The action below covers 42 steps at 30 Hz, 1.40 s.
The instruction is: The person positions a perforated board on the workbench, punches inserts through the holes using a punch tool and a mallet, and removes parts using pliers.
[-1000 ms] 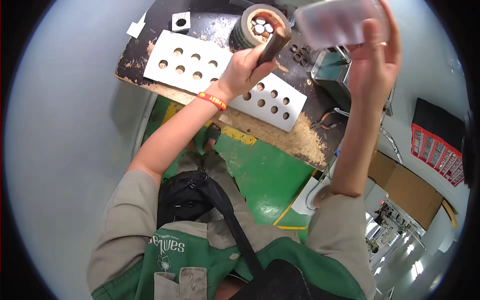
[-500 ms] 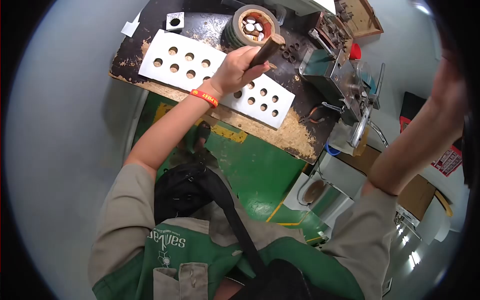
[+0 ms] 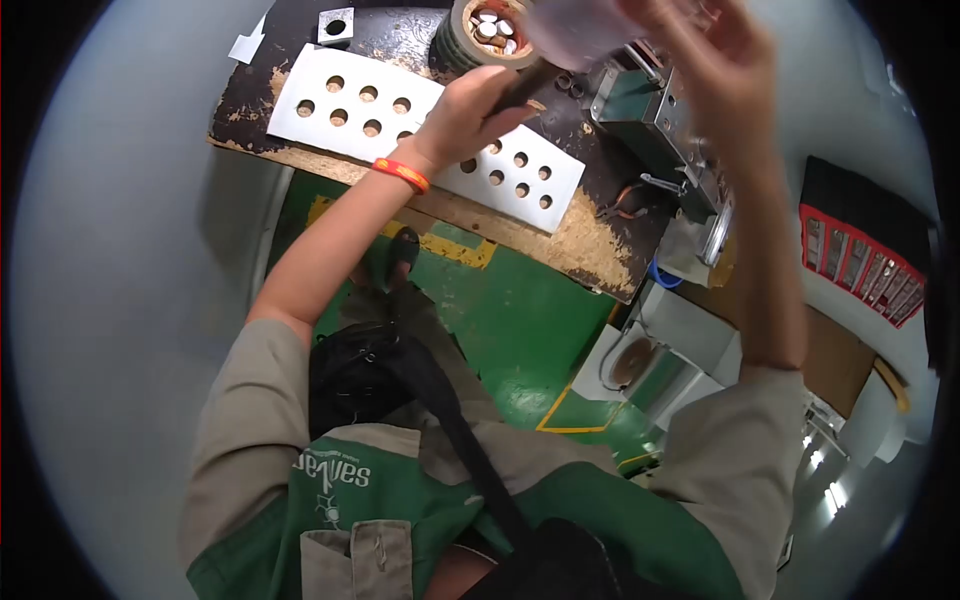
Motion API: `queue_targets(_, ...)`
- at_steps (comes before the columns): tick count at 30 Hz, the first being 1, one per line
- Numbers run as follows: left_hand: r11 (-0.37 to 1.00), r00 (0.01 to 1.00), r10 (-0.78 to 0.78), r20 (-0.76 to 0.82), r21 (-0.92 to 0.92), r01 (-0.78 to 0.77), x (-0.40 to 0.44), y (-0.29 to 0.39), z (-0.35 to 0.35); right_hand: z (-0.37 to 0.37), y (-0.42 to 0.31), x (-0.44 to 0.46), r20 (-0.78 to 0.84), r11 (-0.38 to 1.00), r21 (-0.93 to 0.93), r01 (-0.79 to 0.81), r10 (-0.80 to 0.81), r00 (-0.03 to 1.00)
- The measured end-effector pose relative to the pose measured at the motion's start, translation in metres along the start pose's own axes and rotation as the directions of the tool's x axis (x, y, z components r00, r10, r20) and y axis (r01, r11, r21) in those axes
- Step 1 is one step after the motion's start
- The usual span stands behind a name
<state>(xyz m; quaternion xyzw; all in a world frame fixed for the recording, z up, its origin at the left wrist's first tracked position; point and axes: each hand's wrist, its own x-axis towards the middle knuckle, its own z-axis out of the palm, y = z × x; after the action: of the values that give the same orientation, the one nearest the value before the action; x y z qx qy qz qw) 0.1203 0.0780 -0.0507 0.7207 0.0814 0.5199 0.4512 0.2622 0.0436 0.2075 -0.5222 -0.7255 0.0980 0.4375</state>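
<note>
My left hand (image 3: 465, 115) is closed round a dark rod-shaped punch (image 3: 527, 84), held over a white sheet (image 3: 420, 114) with rows of round holes. The punch's lower end is hidden by the hand. A red-and-yellow band (image 3: 401, 174) circles that wrist. My right hand (image 3: 735, 70) is raised at the top, fingers curled and smeared by motion. Beside it, right above the punch's upper end, is a pale mallet-like head (image 3: 575, 30), also blurred. Whether the two touch cannot be made out.
A tape roll (image 3: 452, 48) holds several white discs (image 3: 490, 28). A square block with a hole (image 3: 336, 27) lies at the back left. A metal vise-like fixture (image 3: 640, 115) and pliers (image 3: 628, 203) are on the right. The worn bench edge (image 3: 480, 213) faces me.
My right hand has swung from the far right up and inward, bringing the pale head above the punch. My left hand keeps its hold on the punch. The view has shifted slightly.
</note>
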Motion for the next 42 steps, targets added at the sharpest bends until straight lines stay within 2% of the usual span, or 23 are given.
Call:
queue_targets(1, 1.000, 0.999, 0.028, 0.015, 0.012, -0.028, -0.001, -0.002, 0.000, 0.011, -0.005, -0.003, 0.196, 0.979, -0.027, -0.202, 0.204, 0.959)
queue_targets(2, 1.000, 1.000, -0.006, -0.001, 0.018, 0.006, -0.001, -0.001, -0.002, 0.010, -0.041, 0.021, -0.032, 0.832, -0.243, -0.499, 0.507, 0.861)
queue_targets(3, 1.000, 1.000, 0.024, 0.002, -0.008, -0.024, 0.000, -0.003, -0.002, 0.009, -0.041, 0.019, -0.031, 0.823, -0.246, -0.512, 0.521, 0.853)
queue_targets(9, 0.999, 0.999, 0.048, -0.017, -0.004, -0.048, -0.001, -0.004, 0.001, -0.015, -0.031, 0.018, -0.208, 0.945, 0.098, -0.312, 0.326, 0.922)
queue_targets(10, 0.995, 0.994, -0.102, -0.031, -0.017, 0.101, -0.003, -0.003, 0.000, -0.022, -0.029, 0.018, -0.253, 0.954, 0.153, -0.257, 0.289, 0.923)
queue_targets(15, 1.000, 1.000, -0.005, 0.001, -0.014, 0.005, -0.002, -0.001, 0.000, -0.051, 0.002, -0.004, -0.425, 0.936, 0.347, -0.058, 0.212, 0.880)
queue_targets(18, 1.000, 0.999, -0.013, 0.043, -0.011, 0.013, -0.004, -0.004, -0.002, -0.061, 0.038, -0.051, -0.267, 0.975, -0.133, -0.177, 0.136, 0.954)
queue_targets(20, 0.859, 0.918, -0.390, 0.064, -0.334, 0.388, -0.008, -0.004, -0.002, -0.056, 0.031, -0.056, -0.216, 0.939, -0.291, -0.184, 0.123, 0.969)
queue_targets(23, 0.998, 0.995, 0.050, 0.080, 0.042, -0.054, -0.004, 0.003, 0.004, -0.001, -0.029, -0.031, -0.073, 0.901, 0.048, -0.431, 0.434, 0.898)
queue_targets(24, 0.998, 0.995, 0.012, 0.099, 0.052, -0.018, -0.005, 0.003, 0.004, -0.017, -0.041, -0.007, -0.066, 0.893, 0.055, -0.447, 0.450, 0.890)
queue_targets(25, 0.998, 0.993, 0.045, 0.110, 0.046, -0.050, -0.008, 0.002, 0.003, -0.157, 0.030, 0.011, 0.102, 0.895, 0.252, -0.369, 0.355, 0.929)
queue_targets(26, 0.994, 0.989, 0.093, 0.118, 0.045, -0.099, -0.005, -0.001, 0.001, -0.154, 0.029, 0.010, 0.100, 0.897, 0.253, -0.362, 0.347, 0.932)
queue_targets(27, 0.993, 0.992, 0.115, 0.057, -0.032, -0.113, -0.005, 0.000, 0.003, -0.152, 0.027, 0.006, 0.033, 0.902, 0.287, -0.324, 0.329, 0.944)
queue_targets(29, 0.815, 0.958, -0.266, 0.105, -0.506, 0.282, -0.012, -0.004, -0.003, -0.140, 0.018, -0.012, -0.098, 0.903, 0.346, -0.256, 0.306, 0.947)
queue_targets(30, 0.886, 0.991, -0.122, -0.050, -0.455, 0.086, -0.003, -0.006, -0.006, -0.129, 0.012, -0.023, -0.167, 0.902, 0.373, -0.216, 0.294, 0.941)
queue_targets(31, 0.903, 0.956, -0.249, -0.151, -0.392, 0.173, -0.001, -0.003, -0.007, -0.113, 0.007, -0.036, -0.234, 0.900, 0.399, -0.174, 0.283, 0.930)
queue_targets(32, 0.945, 0.942, -0.196, -0.273, -0.307, 0.108, 0.002, -0.005, -0.010, -0.095, 0.002, -0.048, -0.301, 0.897, 0.422, -0.129, 0.274, 0.913)
queue_targets(33, 0.939, 0.928, -0.209, -0.309, -0.327, 0.102, 0.003, -0.007, -0.014, -0.044, -0.007, -0.062, -0.382, 0.962, 0.172, -0.213, 0.264, 0.886)
queue_targets(34, 0.832, 0.770, -0.461, -0.441, -0.516, 0.203, -0.004, -0.006, -0.008, -0.003, -0.011, -0.077, -0.537, 0.942, -0.042, -0.332, 0.259, 0.803)
queue_targets(35, 0.610, 0.780, -0.446, -0.439, -0.787, -0.094, 0.000, -0.008, -0.005, 0.012, 0.005, -0.092, -0.456, 0.955, -0.120, -0.272, 0.191, 0.870)
queue_targets(36, 0.258, 0.786, -0.430, -0.444, -0.895, -0.364, 0.008, -0.008, -0.006, 0.026, 0.018, -0.112, -0.379, 0.945, 0.008, -0.328, 0.306, 0.873)
queue_targets(37, 0.805, 0.714, -0.498, -0.492, -0.568, 0.170, 0.012, 0.017, -0.021, 0.042, 0.030, -0.124, -0.265, 0.945, 0.026, -0.326, 0.321, 0.909)
queue_targets(42, 0.867, 0.774, -0.440, -0.455, -0.440, 0.235, 0.021, 0.034, -0.047, 0.081, 0.096, -0.176, -0.296, 0.900, 0.037, -0.434, 0.425, 0.855)
